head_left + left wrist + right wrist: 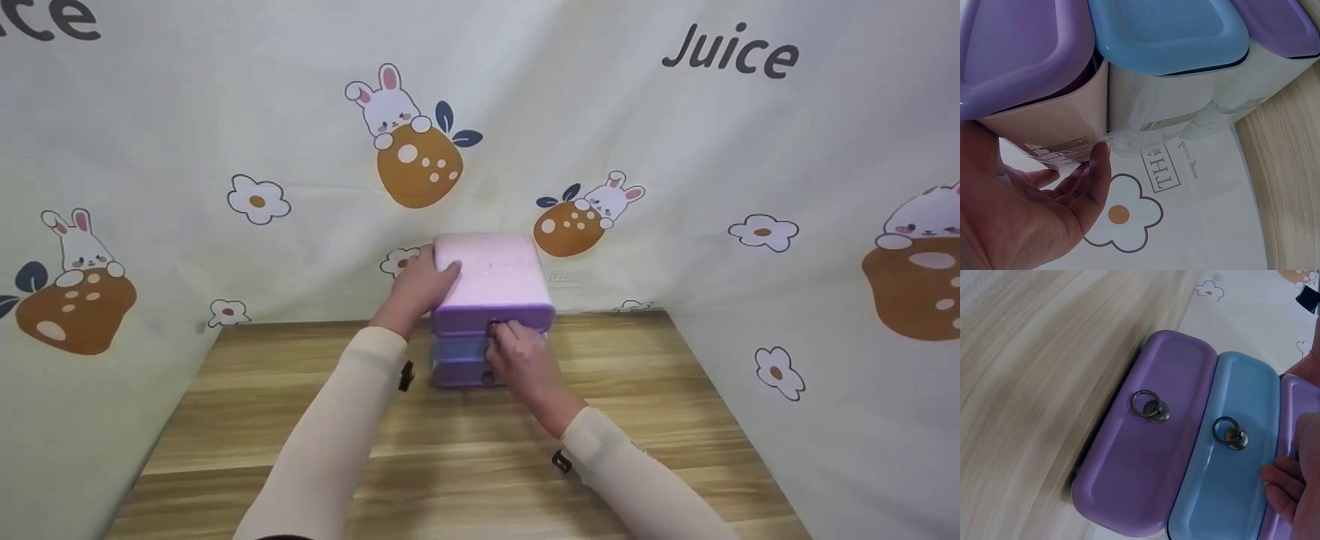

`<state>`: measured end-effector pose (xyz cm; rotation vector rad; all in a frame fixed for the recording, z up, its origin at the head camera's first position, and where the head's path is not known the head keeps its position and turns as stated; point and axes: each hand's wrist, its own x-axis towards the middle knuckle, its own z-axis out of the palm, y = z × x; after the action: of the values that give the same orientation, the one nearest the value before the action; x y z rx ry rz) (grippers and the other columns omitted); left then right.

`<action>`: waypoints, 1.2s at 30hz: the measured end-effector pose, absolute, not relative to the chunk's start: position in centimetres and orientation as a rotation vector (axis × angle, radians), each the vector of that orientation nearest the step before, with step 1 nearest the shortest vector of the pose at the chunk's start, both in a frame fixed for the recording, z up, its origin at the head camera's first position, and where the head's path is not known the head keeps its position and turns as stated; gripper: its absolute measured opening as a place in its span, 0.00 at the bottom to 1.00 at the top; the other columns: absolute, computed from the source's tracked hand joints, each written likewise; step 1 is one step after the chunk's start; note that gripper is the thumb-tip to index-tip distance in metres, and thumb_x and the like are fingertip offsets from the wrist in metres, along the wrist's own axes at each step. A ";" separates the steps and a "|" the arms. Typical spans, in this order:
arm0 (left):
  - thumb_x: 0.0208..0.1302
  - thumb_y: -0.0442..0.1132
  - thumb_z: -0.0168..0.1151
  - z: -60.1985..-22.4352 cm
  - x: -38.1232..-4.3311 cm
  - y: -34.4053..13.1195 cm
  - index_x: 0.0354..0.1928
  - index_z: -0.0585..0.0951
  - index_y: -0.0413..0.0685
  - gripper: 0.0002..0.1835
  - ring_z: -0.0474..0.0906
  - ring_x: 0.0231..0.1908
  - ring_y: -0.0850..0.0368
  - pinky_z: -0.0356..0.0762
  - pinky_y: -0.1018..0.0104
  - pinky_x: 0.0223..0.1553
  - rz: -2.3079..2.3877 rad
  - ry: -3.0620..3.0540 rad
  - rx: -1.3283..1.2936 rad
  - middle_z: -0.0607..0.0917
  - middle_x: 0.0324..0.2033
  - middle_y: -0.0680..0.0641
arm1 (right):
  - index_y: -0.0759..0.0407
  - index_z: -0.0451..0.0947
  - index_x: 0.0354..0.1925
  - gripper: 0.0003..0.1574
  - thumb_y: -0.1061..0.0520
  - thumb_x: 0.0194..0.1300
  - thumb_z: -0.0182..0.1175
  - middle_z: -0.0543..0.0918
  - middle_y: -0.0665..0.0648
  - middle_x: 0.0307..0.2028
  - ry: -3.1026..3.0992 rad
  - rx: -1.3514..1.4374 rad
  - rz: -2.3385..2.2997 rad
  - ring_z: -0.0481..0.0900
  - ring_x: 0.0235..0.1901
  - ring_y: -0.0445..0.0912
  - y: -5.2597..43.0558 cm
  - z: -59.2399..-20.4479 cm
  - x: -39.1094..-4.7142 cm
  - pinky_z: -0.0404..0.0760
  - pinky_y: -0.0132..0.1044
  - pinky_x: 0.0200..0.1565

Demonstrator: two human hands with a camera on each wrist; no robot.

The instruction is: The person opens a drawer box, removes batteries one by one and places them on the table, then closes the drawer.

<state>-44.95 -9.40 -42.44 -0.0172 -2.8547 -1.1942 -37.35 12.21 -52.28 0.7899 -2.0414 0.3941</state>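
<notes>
A small drawer cabinet (495, 271) with a pale pink top stands against the back wall. Its front has a purple top drawer (459, 321), a blue middle drawer (1224, 495) and a purple bottom drawer (1134, 467). My left hand (425, 282) grips the cabinet's upper left side, thumb on top and fingers down the side. With curled fingers, my right hand (525, 361) pinches the top drawer's ring pull (493, 326); the fingertips are partly hidden. Metal ring pulls hang on the blue drawer (1236, 438) and the bottom drawer (1157, 412).
The cabinet rests on a wood-grain table (450, 465). Pale cloth walls (300, 135) printed with rabbits, flowers and lettering enclose the table at the back and both sides. Clear tape (1171, 121) shows on the cabinet's side.
</notes>
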 end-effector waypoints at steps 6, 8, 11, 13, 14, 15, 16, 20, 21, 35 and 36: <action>0.81 0.65 0.52 -42.4 -45.1 -9.5 0.87 0.57 0.41 0.47 0.65 0.79 0.32 0.62 0.38 0.79 -1.187 -2.853 -0.025 0.67 0.80 0.31 | 0.59 0.80 0.38 0.13 0.63 0.64 0.77 0.80 0.54 0.31 -2.066 0.785 0.425 0.81 0.27 0.51 12.1 -52.1 -37.2 0.84 0.44 0.31; 0.81 0.64 0.53 -42.4 -45.1 -9.5 0.86 0.58 0.40 0.47 0.66 0.78 0.32 0.63 0.38 0.78 -1.176 -2.848 -0.036 0.68 0.79 0.31 | 0.59 0.79 0.38 0.14 0.62 0.65 0.79 0.79 0.53 0.31 -2.060 0.785 0.428 0.82 0.27 0.51 12.1 -52.1 -37.2 0.84 0.44 0.32; 0.81 0.64 0.52 -42.4 -45.2 -9.5 0.86 0.58 0.40 0.46 0.66 0.78 0.33 0.63 0.39 0.78 -1.167 -2.848 -0.044 0.68 0.79 0.31 | 0.59 0.80 0.37 0.14 0.62 0.65 0.79 0.79 0.53 0.30 -2.037 0.789 0.421 0.82 0.26 0.51 12.1 -52.1 -37.3 0.84 0.43 0.31; 0.81 0.65 0.53 -42.4 -45.2 -9.5 0.86 0.57 0.40 0.46 0.65 0.79 0.33 0.63 0.39 0.79 -1.173 -2.850 -0.036 0.67 0.80 0.31 | 0.59 0.82 0.37 0.12 0.63 0.65 0.79 0.80 0.53 0.30 -2.025 0.793 0.420 0.82 0.26 0.50 12.1 -52.0 -37.3 0.84 0.43 0.30; 0.81 0.65 0.52 -42.4 -45.3 -9.5 0.87 0.57 0.41 0.47 0.65 0.79 0.33 0.63 0.39 0.79 -1.175 -2.853 -0.032 0.67 0.80 0.31 | 0.59 0.83 0.38 0.11 0.63 0.65 0.78 0.81 0.53 0.30 -2.022 0.795 0.422 0.82 0.26 0.50 12.1 -52.0 -37.3 0.85 0.43 0.31; 0.81 0.65 0.52 -42.4 -45.3 -9.4 0.87 0.57 0.41 0.47 0.65 0.79 0.33 0.62 0.39 0.79 -1.179 -2.854 -0.028 0.67 0.80 0.31 | 0.59 0.84 0.38 0.10 0.63 0.64 0.78 0.81 0.53 0.31 -2.018 0.798 0.422 0.82 0.26 0.50 12.1 -52.0 -37.3 0.85 0.43 0.30; 0.81 0.65 0.52 -42.4 -45.3 -9.4 0.87 0.57 0.41 0.47 0.65 0.79 0.33 0.62 0.39 0.79 -1.185 -2.855 -0.024 0.66 0.81 0.31 | 0.59 0.85 0.38 0.09 0.63 0.64 0.78 0.82 0.53 0.31 -2.019 0.800 0.426 0.82 0.26 0.50 12.2 -52.0 -37.3 0.85 0.43 0.31; 0.81 0.65 0.53 -42.3 -45.3 -9.3 0.87 0.57 0.41 0.47 0.64 0.79 0.32 0.62 0.38 0.79 -1.191 -2.848 -0.031 0.66 0.81 0.31 | 0.60 0.85 0.39 0.08 0.63 0.65 0.77 0.82 0.54 0.31 -2.045 0.790 0.437 0.82 0.27 0.50 12.2 -51.8 -37.2 0.85 0.44 0.32; 0.81 0.65 0.53 -42.3 -45.3 -9.3 0.87 0.57 0.42 0.47 0.64 0.79 0.32 0.62 0.38 0.79 -1.193 -2.845 -0.031 0.66 0.81 0.31 | 0.60 0.85 0.39 0.08 0.62 0.65 0.76 0.81 0.54 0.31 -2.054 0.785 0.440 0.81 0.27 0.50 12.2 -51.7 -37.2 0.85 0.44 0.31; 0.81 0.64 0.53 -42.4 -45.0 -9.3 0.87 0.56 0.43 0.46 0.65 0.79 0.33 0.62 0.38 0.79 -1.184 -2.854 -0.003 0.66 0.81 0.32 | 0.57 0.78 0.33 0.12 0.59 0.71 0.71 0.76 0.53 0.29 -2.126 0.788 0.476 0.76 0.25 0.50 12.0 -51.1 -35.6 0.80 0.46 0.30; 0.81 0.64 0.53 -42.5 -45.0 -9.3 0.87 0.56 0.42 0.46 0.65 0.79 0.34 0.63 0.39 0.79 -1.177 -2.855 -0.003 0.66 0.81 0.32 | 0.57 0.77 0.33 0.12 0.59 0.71 0.71 0.75 0.53 0.29 -2.122 0.795 0.478 0.76 0.25 0.50 12.0 -51.1 -35.3 0.80 0.46 0.29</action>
<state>-45.04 -9.32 -42.49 -0.0035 -2.8546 -1.1773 -35.34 11.96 -51.09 0.7946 -2.1221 0.4783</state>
